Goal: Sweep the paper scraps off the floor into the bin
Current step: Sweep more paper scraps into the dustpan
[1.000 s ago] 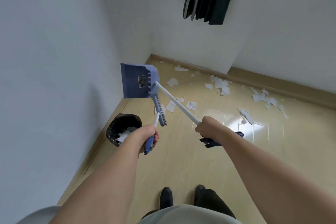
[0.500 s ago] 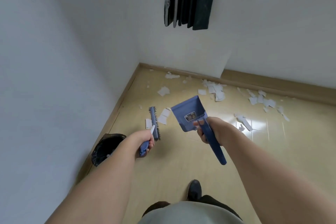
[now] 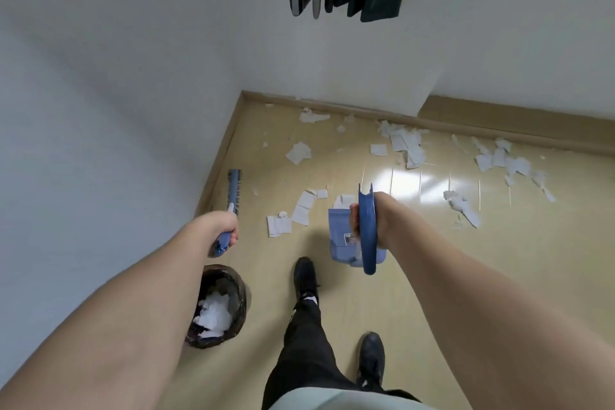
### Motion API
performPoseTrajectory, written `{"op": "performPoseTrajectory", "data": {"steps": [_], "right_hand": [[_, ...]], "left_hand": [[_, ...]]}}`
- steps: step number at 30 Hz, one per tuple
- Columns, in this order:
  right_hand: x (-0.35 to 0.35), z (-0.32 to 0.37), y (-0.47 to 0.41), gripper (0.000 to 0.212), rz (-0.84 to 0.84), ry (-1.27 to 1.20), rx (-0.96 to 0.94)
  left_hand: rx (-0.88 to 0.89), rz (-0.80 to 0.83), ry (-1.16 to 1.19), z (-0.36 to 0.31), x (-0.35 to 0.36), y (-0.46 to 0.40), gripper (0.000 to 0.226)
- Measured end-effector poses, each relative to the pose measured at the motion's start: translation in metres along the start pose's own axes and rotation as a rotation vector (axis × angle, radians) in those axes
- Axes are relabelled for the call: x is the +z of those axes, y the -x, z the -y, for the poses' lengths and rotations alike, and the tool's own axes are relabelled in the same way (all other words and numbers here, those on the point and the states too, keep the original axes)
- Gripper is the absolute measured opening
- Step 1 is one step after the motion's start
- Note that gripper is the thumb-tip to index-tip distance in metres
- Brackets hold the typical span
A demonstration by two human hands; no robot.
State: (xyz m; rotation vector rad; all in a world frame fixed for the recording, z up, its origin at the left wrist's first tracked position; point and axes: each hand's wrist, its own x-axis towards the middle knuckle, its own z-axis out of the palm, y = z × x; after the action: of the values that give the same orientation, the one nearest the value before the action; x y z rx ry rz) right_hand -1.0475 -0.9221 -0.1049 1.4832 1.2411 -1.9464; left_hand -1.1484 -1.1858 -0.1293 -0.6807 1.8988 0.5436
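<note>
both hands grip tools: left hand [image 3: 222,226] the blue brush [image 3: 233,188], right hand [image 3: 372,223] the blue plastic dustpan [image 3: 346,240]. some white paper scraps [image 3: 407,146] are in the round black bin [image 3: 218,306]; many are left on the floor.

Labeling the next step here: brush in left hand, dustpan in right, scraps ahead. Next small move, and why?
Probably lower the dustpan to the floor beside the nearest scraps. The right hand holds it off the floor, the left hand has the brush ready, and the bin already holds paper.
</note>
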Motion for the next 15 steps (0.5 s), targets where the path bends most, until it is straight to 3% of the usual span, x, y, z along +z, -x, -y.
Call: {"op": "performPoseTrajectory", "data": {"steps": [3,5,7,9,13,15], "right_hand": [[0.027,0.036,-0.019,0.035,-0.005,-0.176,0.136],[0.039,0.060,-0.038,0.054,-0.006,-0.225,0.187],[0.041,0.075,-0.053,0.077,-0.016,-0.127,0.156],[0.037,0.084,-0.062,0.084,0.006,-0.018,0.151],[0.028,0.094,-0.066,0.031,0.020,0.120,0.160],[0.025,0.097,-0.065,0.022,-0.009,0.135,0.158]], "left_hand": [[-0.031,-0.055,-0.044,-0.035,-0.036,-0.049,0.031],[-0.063,-0.009,-0.121,-0.059,-0.052,-0.085,0.031],[-0.068,0.025,-0.203,-0.077,-0.057,-0.115,0.034],[-0.092,0.104,-0.322,-0.088,-0.050,-0.133,0.034],[-0.088,0.152,-0.305,-0.101,-0.015,-0.144,0.018],[-0.047,0.160,-0.271,-0.103,0.003,-0.139,0.017]]}}
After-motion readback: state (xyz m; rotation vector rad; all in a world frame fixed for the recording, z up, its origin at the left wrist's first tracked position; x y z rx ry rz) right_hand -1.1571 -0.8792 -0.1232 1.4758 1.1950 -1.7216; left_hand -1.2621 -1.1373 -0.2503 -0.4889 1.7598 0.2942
